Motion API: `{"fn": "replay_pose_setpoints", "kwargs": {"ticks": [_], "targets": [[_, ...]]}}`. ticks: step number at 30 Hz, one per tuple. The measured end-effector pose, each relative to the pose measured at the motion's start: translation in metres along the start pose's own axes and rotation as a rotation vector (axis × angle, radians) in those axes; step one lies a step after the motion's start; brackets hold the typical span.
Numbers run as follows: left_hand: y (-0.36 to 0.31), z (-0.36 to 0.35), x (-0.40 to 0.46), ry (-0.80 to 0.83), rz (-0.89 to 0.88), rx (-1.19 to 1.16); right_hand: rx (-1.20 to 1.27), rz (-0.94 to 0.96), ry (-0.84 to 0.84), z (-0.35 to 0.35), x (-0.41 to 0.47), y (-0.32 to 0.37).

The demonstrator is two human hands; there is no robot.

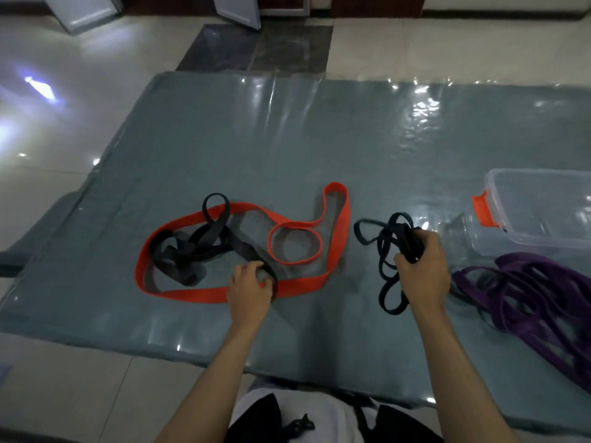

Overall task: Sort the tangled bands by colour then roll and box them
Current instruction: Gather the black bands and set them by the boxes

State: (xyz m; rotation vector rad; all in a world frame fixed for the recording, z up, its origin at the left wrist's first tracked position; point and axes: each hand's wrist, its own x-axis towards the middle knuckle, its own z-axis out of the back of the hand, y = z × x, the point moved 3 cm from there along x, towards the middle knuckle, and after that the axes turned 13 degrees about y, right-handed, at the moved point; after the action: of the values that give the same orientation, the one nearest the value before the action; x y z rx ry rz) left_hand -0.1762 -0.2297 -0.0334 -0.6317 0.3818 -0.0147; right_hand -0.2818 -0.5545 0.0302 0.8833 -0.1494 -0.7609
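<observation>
Bands all sit on the grey mat (192, 148): left hand (251, 287) pinches the grey band (192, 247) tangled inside the orange band (243, 290), right hand (420, 266) grips a dark blue bunch (388, 247) just right of it. Purple pile (524, 295) and clear box (540, 209) sit farther right.

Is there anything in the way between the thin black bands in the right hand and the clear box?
Nothing visible blocks that path. The right hand grips the thin black bands, and only bare mat lies between them and the clear plastic box. The purple bands lie nearer the person, beside the route.
</observation>
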Motion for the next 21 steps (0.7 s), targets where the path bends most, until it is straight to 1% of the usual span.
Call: {"fn": "replay_pose_setpoints", "kwargs": {"ticks": [2, 4, 6, 8, 12, 14, 17, 21], "targets": [[0.001, 0.005, 0.02, 0.001, 0.052, -0.018, 0.042, 0.001, 0.005, -0.007, -0.001, 0.015], [0.006, 0.007, 0.04, 0.065, 0.099, -0.009, 0.058, 0.014, 0.017, -0.021, -0.008, 0.029], [0.017, 0.011, 0.057, 0.131, 0.145, 0.048, 0.063, 0.034, 0.035, -0.038, -0.019, 0.043], [0.029, 0.018, 0.074, 0.162, 0.168, 0.022, 0.074, 0.039, 0.047, -0.058, -0.029, 0.057], [0.042, 0.042, 0.105, 0.144, 0.068, -0.237, 0.08, 0.064, 0.08, -0.103, -0.047, 0.081], [0.051, 0.06, 0.117, 0.13, 0.052, -0.259, 0.036, 0.081, 0.112, -0.122, -0.052, 0.089], [0.072, 0.089, 0.123, 0.097, -0.022, -0.187, -0.042, 0.102, 0.158, -0.141, -0.057, 0.1], [0.106, 0.124, 0.129, 0.028, -0.086, 0.056, -0.084, 0.134, 0.142, -0.156, -0.055, 0.11]]}}
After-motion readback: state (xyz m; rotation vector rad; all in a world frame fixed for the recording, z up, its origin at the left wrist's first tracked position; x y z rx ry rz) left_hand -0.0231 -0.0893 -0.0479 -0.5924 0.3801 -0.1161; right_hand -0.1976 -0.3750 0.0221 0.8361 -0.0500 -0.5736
